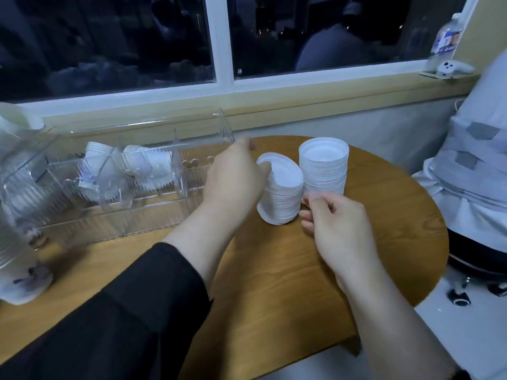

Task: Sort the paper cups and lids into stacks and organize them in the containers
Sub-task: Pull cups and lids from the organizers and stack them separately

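Matt white lids (279,198), perhaps plastic, stand on a smooth wood-grain table (274,270) beside a glossy clear plastic container (123,187).
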Motion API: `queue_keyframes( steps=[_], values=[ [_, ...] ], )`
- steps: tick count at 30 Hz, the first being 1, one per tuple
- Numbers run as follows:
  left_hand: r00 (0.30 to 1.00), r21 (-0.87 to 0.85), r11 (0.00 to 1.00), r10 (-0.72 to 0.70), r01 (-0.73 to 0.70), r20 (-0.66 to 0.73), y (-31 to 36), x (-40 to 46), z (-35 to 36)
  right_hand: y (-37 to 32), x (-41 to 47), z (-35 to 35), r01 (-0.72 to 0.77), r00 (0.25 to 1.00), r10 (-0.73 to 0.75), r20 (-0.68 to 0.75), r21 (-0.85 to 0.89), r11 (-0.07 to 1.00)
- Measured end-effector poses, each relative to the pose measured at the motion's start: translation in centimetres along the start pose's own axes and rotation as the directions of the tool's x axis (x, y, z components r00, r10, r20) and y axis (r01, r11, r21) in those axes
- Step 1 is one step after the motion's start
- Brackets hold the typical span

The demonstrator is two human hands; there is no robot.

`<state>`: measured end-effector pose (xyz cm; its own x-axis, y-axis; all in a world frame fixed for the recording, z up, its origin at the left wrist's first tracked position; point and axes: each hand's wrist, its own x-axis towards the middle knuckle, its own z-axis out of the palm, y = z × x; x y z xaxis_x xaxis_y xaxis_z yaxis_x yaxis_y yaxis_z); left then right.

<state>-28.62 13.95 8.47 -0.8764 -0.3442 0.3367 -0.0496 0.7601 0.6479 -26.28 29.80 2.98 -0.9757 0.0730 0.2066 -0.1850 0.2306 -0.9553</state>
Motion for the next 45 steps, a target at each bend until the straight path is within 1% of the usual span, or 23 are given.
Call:
queue_keyframes(
  steps=[2, 4, 7, 10, 12, 14, 17, 20, 22, 25, 27, 29, 31, 33, 36, 37, 39, 41, 42, 43, 44, 45],
  values=[
    [1.000, 0.069, 0.998, 0.015, -0.015, 0.001, -0.4, -0.1, 0.5, 0.1, 0.3, 0.0, 0.022, 1.000, -0.022, -0.008, -0.006, 1.000],
    [0.999, 0.131, 0.990, 0.049, -0.047, -0.013, -0.6, -0.4, 0.7, 0.3, 0.5, -0.1, 0.013, 1.000, -0.013, -0.006, 0.000, 1.000],
    [0.997, 0.128, 0.989, 0.068, -0.071, 0.025, -0.7, -1.1, 0.8, 0.6, 0.7, -0.3, 0.002, 1.000, -0.002, 0.002, 0.005, 1.000],
    [0.995, 0.160, 0.984, 0.068, -0.079, 0.075, -0.9, -1.3, 1.2, 0.7, 0.7, -0.5, 0.004, 1.000, -0.004, 0.017, 0.007, 1.000],
    [0.994, 0.149, 0.985, 0.074, -0.086, 0.080, -0.9, -1.5, 1.1, 0.5, 0.5, -0.6, 0.017, 1.000, -0.017, 0.020, -0.009, 1.000],
    [0.995, 0.098, 0.990, 0.099, -0.102, 0.027, -0.8, -1.8, 0.4, 0.2, 0.3, -0.7, 0.033, 0.999, -0.033, -0.015, -0.014, 0.999],
    [0.982, 0.023, 0.990, 0.140, -0.138, -0.125, -1.5, -3.3, -1.8, -0.6, -0.2, -0.9, 0.090, 0.992, -0.091, -0.082, -0.008, 0.996],
    [0.967, 0.006, 0.995, 0.101, -0.102, -0.233, -4.2, -5.8, -5.3, -2.3, -1.7, -0.5, 0.180, 0.982, -0.176, -0.067, 0.056, 0.982],
    [0.950, 0.018, 0.997, 0.081, -0.080, -0.300, -6.8, -7.2, -7.9, -3.7, -3.1, 0.5, 0.232, 0.973, -0.231, -0.020, 0.075, 0.970],
    [0.920, 0.085, 0.996, 0.069, -0.039, -0.385, -11.2, -7.7, -11.1, -6.1, -4.7, 3.3, 0.285, 0.951, -0.291, 0.101, 0.065, 0.956],
    [0.921, 0.116, 0.993, 0.065, -0.022, -0.384, -13.5, -7.7, -12.3, -8.0, -4.8, 5.8, 0.339, 0.921, -0.330, 0.207, -0.006, 0.941],
    [0.927, 0.116, 0.993, 0.061, -0.019, -0.369, -15.1, -7.8, -12.7, -10.2, -4.3, 8.6, 0.420, 0.873, -0.385, 0.300, -0.062, 0.905],
    [0.932, 0.081, 0.997, 0.037, -0.008, -0.360, -16.3, -8.0, -12.8, -12.3, -2.7, 11.7, 0.509, 0.815, -0.439, 0.378, -0.103, 0.855],
    [0.946, 0.035, 0.999, -0.018, 0.031, -0.325, -17.0, -7.8, -12.9, -14.0, -0.4, 15.4, 0.582, 0.762, -0.459, 0.456, -0.173, 0.795],
    [0.969, -0.010, 0.997, -0.074, 0.074, -0.237, -17.8, -7.3, -12.7, -15.3, 4.4, 21.7, 0.667, 0.696, -0.409, 0.590, -0.320, 0.673],
    [0.970, -0.031, 0.997, -0.081, 0.076, -0.230, -17.9, -7.3, -12.7, -15.5, 6.1, 23.7, 0.701, 0.666, -0.376, 0.644, -0.368, 0.612],
    [0.967, -0.068, 0.995, -0.089, 0.075, -0.238, -18.4, -7.3, -12.8, -16.0, 8.7, 26.6, 0.759, 0.608, -0.258, 0.751, -0.453, 0.468],
    [0.963, -0.092, 0.993, -0.096, 0.075, -0.252, -18.6, -7.3, -13.0, -16.3, 10.5, 28.5, 0.781, 0.585, -0.130, 0.801, -0.513, 0.357],
    [0.962, -0.103, 0.992, -0.102, 0.078, -0.252, -18.7, -7.3, -13.1, -16.3, 11.1, 29.2, 0.776, 0.588, -0.067, 0.806, -0.539, 0.328],
    [0.963, -0.111, 0.990, -0.108, 0.082, -0.247, -18.7, -7.3, -13.2, -16.2, 11.6, 29.9, 0.762, 0.594, -0.005, 0.805, -0.560, 0.324],
    [0.964, -0.117, 0.990, -0.111, 0.085, -0.240, -18.6, -7.3, -13.2, -16.2, 11.9, 30.5, 0.735, 0.600, 0.060, 0.798, -0.579, 0.353],
    [0.965, -0.124, 0.988, -0.115, 0.087, -0.235, -18.6, -7.2, -13.3, -16.1, 12.1, 30.9, 0.697, 0.601, 0.118, 0.790, -0.591, 0.406]
  ],
)
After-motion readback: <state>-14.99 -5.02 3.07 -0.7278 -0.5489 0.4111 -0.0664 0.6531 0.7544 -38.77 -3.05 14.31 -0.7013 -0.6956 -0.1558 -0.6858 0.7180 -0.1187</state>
